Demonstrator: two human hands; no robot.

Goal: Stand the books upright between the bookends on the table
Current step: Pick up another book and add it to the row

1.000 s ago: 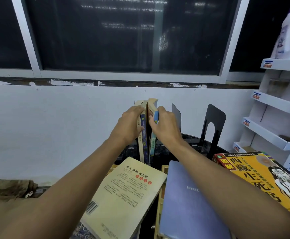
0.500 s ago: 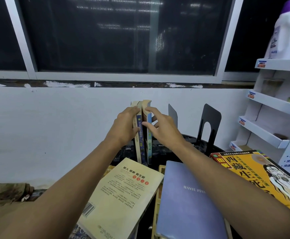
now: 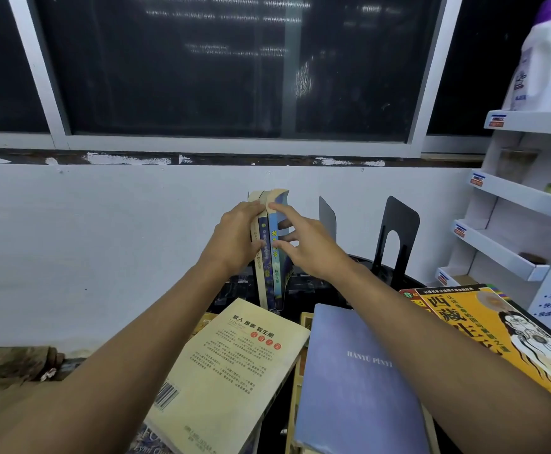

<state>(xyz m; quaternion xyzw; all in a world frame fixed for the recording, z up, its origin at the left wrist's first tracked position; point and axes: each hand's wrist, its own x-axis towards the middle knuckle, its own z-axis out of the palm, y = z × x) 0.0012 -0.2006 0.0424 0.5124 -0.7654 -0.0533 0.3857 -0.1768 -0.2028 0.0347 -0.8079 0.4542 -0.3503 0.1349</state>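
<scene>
Your left hand grips the upright books from their left side, thumb on the spines. Your right hand is relaxed, its spread fingers touching their right cover. Right of the books stand a thin grey bookend and a black metal bookend. In front of them, flat, lie a cream paperback and a matte blue book.

Dim, bluish indoor light; the dark window carries faint streaked reflections; edges bend and soften toward the corners.
</scene>
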